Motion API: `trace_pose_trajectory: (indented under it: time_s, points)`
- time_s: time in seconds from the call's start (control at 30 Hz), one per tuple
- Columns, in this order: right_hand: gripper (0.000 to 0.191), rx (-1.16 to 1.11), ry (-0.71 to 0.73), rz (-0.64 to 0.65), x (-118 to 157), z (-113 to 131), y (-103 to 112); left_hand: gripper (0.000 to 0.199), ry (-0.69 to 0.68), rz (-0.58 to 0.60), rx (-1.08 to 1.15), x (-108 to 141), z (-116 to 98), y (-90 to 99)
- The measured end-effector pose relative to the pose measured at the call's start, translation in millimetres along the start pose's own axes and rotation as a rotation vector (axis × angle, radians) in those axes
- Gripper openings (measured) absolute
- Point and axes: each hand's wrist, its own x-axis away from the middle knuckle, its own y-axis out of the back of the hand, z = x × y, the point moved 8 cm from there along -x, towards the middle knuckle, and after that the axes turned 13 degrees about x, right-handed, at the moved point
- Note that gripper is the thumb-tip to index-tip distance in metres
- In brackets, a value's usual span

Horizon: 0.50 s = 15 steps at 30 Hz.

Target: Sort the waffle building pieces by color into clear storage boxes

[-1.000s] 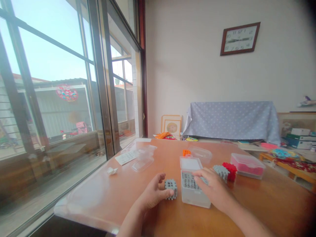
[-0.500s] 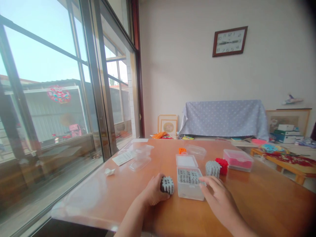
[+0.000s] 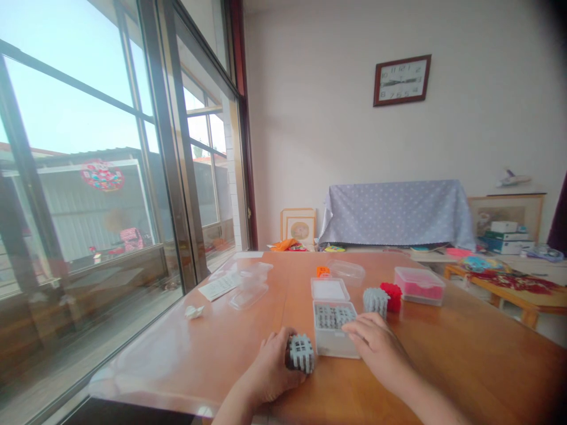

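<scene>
A grey cube of interlocking toothed pieces (image 3: pixel 302 353) stands on the table, with my left hand (image 3: pixel 275 361) wrapped round its left side. To the right of it is a clear plastic box (image 3: pixel 339 345) with its lid (image 3: pixel 330 289) folded back. Grey toothed pieces (image 3: pixel 332 316) fill the box's top in rows. My right hand (image 3: pixel 376 336) reaches over the box's right rim, fingers bent and drawn together at the pieces. What its fingertips hold, if anything, is too small to make out.
Behind my right hand stand a grey block (image 3: pixel 375 301), a red block (image 3: pixel 391 296) and a pink-filled box (image 3: pixel 419 286). An orange piece (image 3: pixel 323 271) sits farther back. Clear plastic trays (image 3: pixel 250 295), a paper sheet (image 3: pixel 220 286) and a crumpled scrap (image 3: pixel 194 311) lie on the left.
My view has shifted slightly. My right hand has come a little farther left over the box's rim. My left hand and the grey cube sit slightly nearer to me.
</scene>
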Motion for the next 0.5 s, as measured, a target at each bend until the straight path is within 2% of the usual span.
trace_pose_trajectory:
  time_s: [0.3,0.5]
  points:
    - [0.024,-0.049,0.002,0.016,21.8,-1.5,8.9,0.058,-0.002,0.015,-0.008,11.1,-8.4,-8.2]
    - [0.023,-0.103,-0.018,-0.146,24.0,13.0,32.5,0.071,-0.001,0.003,0.004,13.1,-5.0,-6.7]
